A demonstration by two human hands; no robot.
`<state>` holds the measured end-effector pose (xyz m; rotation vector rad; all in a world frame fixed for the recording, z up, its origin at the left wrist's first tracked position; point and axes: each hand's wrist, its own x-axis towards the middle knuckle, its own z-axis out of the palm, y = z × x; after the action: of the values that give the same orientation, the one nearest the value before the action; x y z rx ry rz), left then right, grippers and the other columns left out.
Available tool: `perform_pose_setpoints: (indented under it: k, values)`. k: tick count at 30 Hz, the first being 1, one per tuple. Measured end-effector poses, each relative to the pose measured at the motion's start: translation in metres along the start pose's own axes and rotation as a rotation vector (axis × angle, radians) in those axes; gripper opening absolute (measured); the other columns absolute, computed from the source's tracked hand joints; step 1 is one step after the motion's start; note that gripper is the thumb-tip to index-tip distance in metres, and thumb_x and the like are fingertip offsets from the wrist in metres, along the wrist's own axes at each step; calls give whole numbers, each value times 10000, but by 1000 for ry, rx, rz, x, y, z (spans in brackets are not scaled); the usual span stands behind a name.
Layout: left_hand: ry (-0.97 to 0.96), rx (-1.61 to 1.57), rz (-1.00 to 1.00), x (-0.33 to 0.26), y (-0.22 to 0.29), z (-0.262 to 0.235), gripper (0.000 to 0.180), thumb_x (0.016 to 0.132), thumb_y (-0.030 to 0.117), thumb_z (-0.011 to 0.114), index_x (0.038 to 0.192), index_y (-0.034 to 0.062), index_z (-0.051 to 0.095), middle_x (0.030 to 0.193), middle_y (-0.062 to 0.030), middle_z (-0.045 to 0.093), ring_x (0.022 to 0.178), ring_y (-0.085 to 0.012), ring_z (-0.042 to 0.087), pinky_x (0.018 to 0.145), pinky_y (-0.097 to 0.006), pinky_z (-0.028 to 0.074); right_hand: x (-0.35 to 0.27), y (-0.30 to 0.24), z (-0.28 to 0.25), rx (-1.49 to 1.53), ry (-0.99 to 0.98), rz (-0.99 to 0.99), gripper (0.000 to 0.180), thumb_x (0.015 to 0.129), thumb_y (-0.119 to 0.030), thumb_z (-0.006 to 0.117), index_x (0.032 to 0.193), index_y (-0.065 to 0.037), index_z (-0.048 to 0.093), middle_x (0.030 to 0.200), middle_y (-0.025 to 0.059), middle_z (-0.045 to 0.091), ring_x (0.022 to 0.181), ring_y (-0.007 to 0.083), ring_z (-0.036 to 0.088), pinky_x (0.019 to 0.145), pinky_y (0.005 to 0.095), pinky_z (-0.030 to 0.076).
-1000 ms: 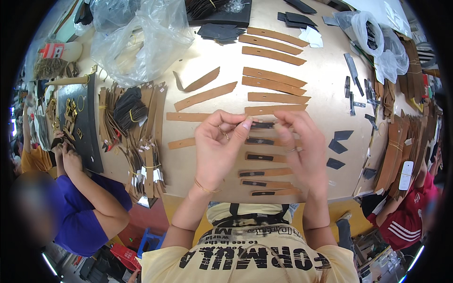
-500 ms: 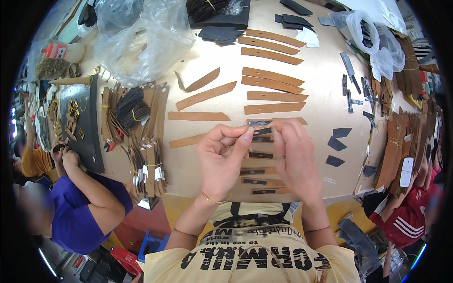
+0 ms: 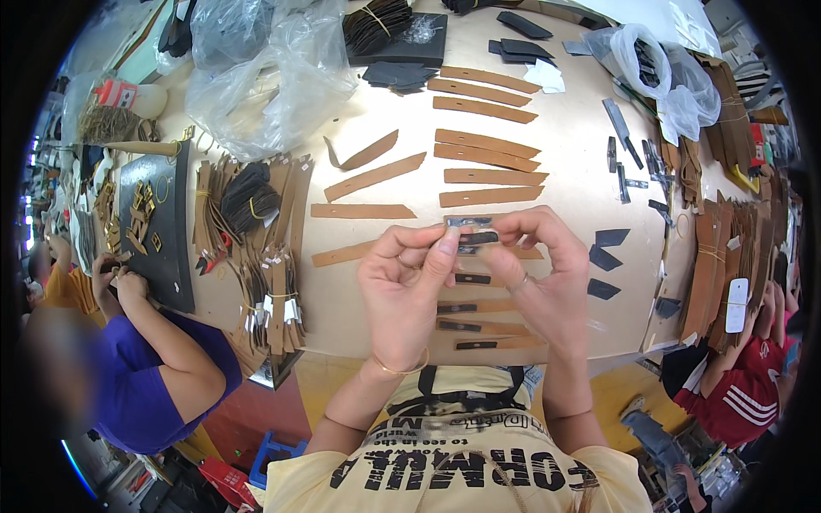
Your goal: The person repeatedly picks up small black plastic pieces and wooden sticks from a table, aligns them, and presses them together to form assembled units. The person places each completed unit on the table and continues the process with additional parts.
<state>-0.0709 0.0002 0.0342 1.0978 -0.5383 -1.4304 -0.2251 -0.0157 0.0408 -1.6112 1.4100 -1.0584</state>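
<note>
Above the table, my left hand (image 3: 402, 286) is closed in a pinch at the left end of a small dark strip (image 3: 479, 238). My right hand (image 3: 549, 282) is beside the strip's other end, thumb and forefinger parted, its fingertips slightly blurred. A brown leather strap with a shiny dark piece (image 3: 466, 221) on its end shows just beyond my fingertips. Nearer me lie several brown straps, each with a black strip (image 3: 462, 327) on its left end. My hands hide parts of these straps.
Plain brown straps (image 3: 492, 176) lie in a column farther out, others (image 3: 363, 211) to the left. Black pieces (image 3: 604, 289) and dark strips (image 3: 629, 132) are on the right. Strap bundles (image 3: 274, 282), plastic bags (image 3: 265, 94) and co-workers (image 3: 162, 368) flank the table.
My right thumb and forefinger have parted, and the right hand has shifted slightly. My left hand keeps its pinch in nearly the same place. The view has shifted slightly.
</note>
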Motion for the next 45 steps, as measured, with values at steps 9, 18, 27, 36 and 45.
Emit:
perform_pose_setpoints:
  k: [9, 18, 27, 36, 45]
  values:
    - [46, 375, 132, 29, -28, -8, 88, 898, -10, 681, 972, -54, 662, 882, -52, 698, 754, -52, 582, 635, -194, 469, 9, 29, 12, -216, 26, 137, 113, 919, -99, 671, 913, 12, 651, 804, 77, 630, 706, 172, 583, 667, 290, 464]
    - [108, 750, 220, 54, -41, -9, 82, 839, -11, 720, 918, -15, 697, 737, -18, 690, 583, -28, 496, 539, -192, 419, 23, 58, 30, -481, 44, 63, 110, 878, -154, 704, 866, -55, 657, 791, 60, 605, 728, 251, 572, 675, 365, 415]
    - [116, 741, 167, 54, -45, -15, 98, 835, -2, 733, 927, 5, 697, 765, -14, 693, 610, -37, 505, 545, -196, 428, 22, 60, 30, -530, 27, 21, 102, 871, -164, 715, 859, -80, 659, 798, 31, 604, 759, 218, 572, 691, 348, 392]
    - [94, 873, 266, 52, -47, -15, 97, 833, -24, 744, 915, -3, 697, 753, 11, 685, 618, 2, 508, 542, -158, 424, 21, 61, 29, -550, 20, 7, 99, 877, -168, 707, 881, -83, 659, 817, 35, 602, 774, 221, 569, 699, 351, 391]
    - [107, 954, 362, 52, -50, -12, 101, 812, -24, 754, 891, -3, 695, 715, -20, 686, 592, -29, 541, 540, -185, 454, 20, 64, 31, -598, 20, -16, 101, 884, -177, 698, 895, -87, 653, 817, 33, 599, 778, 223, 570, 700, 358, 397]
